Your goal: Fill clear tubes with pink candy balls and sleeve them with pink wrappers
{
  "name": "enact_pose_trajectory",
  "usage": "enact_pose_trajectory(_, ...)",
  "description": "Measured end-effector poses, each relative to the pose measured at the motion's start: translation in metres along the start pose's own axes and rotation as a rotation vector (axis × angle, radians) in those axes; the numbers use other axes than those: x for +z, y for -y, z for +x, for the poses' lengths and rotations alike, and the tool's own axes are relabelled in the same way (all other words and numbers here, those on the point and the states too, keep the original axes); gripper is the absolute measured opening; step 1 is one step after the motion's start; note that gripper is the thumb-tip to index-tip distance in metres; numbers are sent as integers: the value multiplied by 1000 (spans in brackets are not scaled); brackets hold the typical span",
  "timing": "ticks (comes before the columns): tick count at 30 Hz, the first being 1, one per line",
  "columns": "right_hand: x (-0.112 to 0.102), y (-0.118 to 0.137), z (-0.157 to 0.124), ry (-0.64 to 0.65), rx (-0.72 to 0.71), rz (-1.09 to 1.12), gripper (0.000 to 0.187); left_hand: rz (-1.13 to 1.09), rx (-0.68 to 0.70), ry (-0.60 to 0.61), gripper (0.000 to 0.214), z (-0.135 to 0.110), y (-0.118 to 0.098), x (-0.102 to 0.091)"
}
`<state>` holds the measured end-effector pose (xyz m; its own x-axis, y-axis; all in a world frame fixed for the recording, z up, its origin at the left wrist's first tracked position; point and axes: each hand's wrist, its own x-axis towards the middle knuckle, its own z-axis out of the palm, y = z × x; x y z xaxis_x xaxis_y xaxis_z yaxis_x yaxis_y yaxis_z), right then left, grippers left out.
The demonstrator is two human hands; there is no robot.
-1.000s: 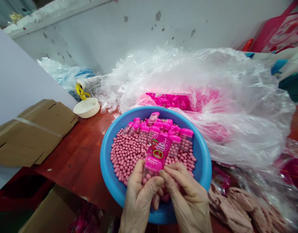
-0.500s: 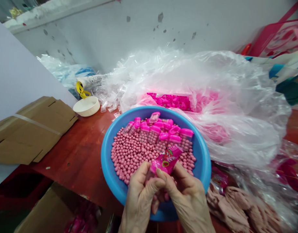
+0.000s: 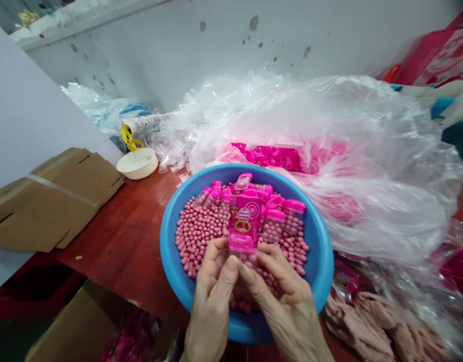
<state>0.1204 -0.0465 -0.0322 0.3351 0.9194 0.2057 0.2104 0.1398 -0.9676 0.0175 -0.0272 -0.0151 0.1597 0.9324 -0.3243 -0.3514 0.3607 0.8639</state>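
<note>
Between the fingertips of my left hand (image 3: 212, 294) and my right hand (image 3: 286, 294) is a small clear candy container (image 3: 243, 256) with pink balls inside. A printed pink wrapper sleeve (image 3: 244, 223) stands up over its top, over the pink cap. Both hands are closed on its lower part, thumbs toward me. Below them a blue basin (image 3: 171, 251) holds loose pink candy balls (image 3: 201, 234). Several filled containers with pink caps (image 3: 293, 213) lie on the balls at the basin's far side.
Behind the basin, a large clear plastic bag (image 3: 329, 115) holds pink parts. To the left are a white dish (image 3: 137, 164), yellow tape (image 3: 130, 138) and flattened cardboard (image 3: 54, 196) on the red table (image 3: 114, 241). A beige cloth (image 3: 359, 324) lies at right.
The wrapped container has turned from leaning right to upright, its printed face toward me. My fingers have shifted to its lower end. The view has moved slightly.
</note>
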Motion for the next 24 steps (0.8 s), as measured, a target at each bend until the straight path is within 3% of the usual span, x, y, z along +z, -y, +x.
enact_pose_trajectory(2,-3,0,-1,48,89,75,13,75,68,19,23,1,-3,0)
enact_pose_trajectory(5,-8,1,-2,175,238,176,15,276,289,-111,21,5,-8,-4)
enact_pose_trajectory(7,-11,2,-3,270,253,154,20,301,332,-169,26,8,-12,-7)
enact_pose_trajectory(10,-14,-2,-4,328,192,14,24,176,203,-56,26,12,-17,-8)
enact_pose_trajectory(13,-11,-8,-11,223,146,-68,29,-11,73,29,18,11,-18,-4)
enact_pose_trajectory(18,-1,-6,-19,-33,73,-16,33,-252,-24,-69,20,8,-9,9)
enact_pose_trajectory(24,-3,3,-11,86,62,39,14,-357,-99,-257,33,3,0,19)
